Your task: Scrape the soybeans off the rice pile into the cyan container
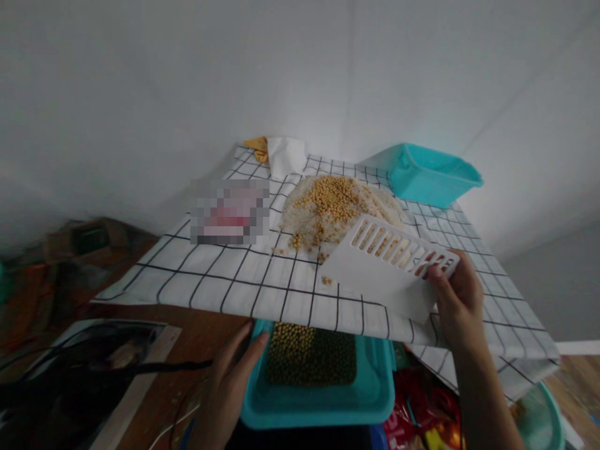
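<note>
A pile of yellow soybeans mixed with white rice (335,206) lies on a white cloth with a black grid (234,281) covering the table. My right hand (457,300) grips a flat white plastic scraper with slots (389,265) by its right end, its edge resting on the cloth just in front of the pile. My left hand (229,381) holds the left rim of a teal tray (370,394) kept below the table's front edge. The tray contains a layer of soybeans (309,353).
A second teal tub (422,172) stands at the back right of the table. A white cloth and a yellow object (276,153) lie at the back. A blurred pink patch (229,212) sits left of the pile. Cables and dark clutter lie at lower left, colourful packets at lower right.
</note>
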`<state>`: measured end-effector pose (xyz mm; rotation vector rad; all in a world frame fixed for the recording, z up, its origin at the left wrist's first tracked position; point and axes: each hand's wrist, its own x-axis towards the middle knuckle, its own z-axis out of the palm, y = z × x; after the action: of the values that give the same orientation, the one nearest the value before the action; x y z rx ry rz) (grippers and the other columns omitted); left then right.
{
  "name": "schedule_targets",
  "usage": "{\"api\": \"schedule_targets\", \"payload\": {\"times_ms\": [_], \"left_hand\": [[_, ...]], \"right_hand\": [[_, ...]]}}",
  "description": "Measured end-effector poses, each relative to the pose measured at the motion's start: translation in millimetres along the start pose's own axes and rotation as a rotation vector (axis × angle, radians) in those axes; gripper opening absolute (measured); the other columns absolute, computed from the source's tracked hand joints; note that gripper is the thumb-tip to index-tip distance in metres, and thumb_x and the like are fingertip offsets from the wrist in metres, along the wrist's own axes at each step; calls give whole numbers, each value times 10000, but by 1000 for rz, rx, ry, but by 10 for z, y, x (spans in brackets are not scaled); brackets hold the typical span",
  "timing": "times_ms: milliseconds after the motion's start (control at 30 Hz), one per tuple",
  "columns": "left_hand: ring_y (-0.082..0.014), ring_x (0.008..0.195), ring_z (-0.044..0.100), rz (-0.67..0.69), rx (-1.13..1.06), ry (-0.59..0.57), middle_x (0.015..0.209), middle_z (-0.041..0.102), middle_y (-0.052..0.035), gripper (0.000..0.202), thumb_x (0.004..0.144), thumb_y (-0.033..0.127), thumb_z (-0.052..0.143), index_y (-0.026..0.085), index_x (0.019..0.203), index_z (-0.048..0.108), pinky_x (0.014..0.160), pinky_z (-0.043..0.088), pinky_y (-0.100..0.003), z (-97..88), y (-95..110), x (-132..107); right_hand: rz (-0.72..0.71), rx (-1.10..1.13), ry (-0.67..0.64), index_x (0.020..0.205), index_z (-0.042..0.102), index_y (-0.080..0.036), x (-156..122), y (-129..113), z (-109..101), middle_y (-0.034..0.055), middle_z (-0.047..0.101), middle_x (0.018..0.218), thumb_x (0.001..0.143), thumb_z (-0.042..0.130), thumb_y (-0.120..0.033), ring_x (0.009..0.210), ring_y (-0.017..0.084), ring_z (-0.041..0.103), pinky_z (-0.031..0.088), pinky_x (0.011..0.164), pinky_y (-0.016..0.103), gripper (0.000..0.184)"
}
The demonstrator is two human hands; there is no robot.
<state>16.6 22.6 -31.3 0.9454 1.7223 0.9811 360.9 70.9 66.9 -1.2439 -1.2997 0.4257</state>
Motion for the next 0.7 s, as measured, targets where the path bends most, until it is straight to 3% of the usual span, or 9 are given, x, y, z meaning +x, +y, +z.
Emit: {"api": "schedule_targets", "payload": {"times_ms": [133, 333, 467, 567, 700], "left_hand": [[-351, 1358, 512, -66, 3, 39, 1237, 730, -28, 217, 693, 433, 696, 293, 853, 742, 1174, 348, -479, -2, 62, -31], [-306, 1304, 573, -78, -78, -8, 1246, 730, -40, 336, 705, 465, 690, 269, 975, 730, 1130, 425, -401, 59, 183, -49], [-324, 1350, 526, -124, -64, 30, 1279, 715, -38, 365, 699, 487, 708, 269, 990, 729, 1154, 395, -426, 84, 198, -46], [-299, 1346, 533, -121, -79, -5, 1300, 704, -41, 428, 717, 503, 689, 254, 1063, 715, 1135, 419, -387, 82, 175, -30], [-299, 1358, 519, -163, -83, -3, 1347, 669, -89, 503, 696, 500, 698, 206, 1104, 696, 1152, 388, -382, 79, 148, -12]], "right_hand": [[33, 44, 2, 938, 604, -242, -24, 12, -12, -2, 577, 806, 869, 676, -382, 694, 151, 521, 369, 611, 281, 172], [40, 58, -3, 933, 610, -240, -32, 10, -15, 1, 579, 809, 863, 685, -380, 692, 151, 523, 362, 596, 280, 174], [24, 44, 9, 917, 606, -239, -16, -5, 3, 9, 587, 834, 870, 673, -383, 732, 163, 544, 382, 632, 289, 166], [29, 53, 7, 919, 606, -239, -15, 0, 7, 8, 587, 823, 864, 680, -381, 718, 161, 538, 378, 625, 287, 170], [19, 58, 64, 902, 593, -235, -14, 18, -2, 7, 587, 818, 864, 684, -376, 710, 158, 536, 380, 625, 282, 172]]}}
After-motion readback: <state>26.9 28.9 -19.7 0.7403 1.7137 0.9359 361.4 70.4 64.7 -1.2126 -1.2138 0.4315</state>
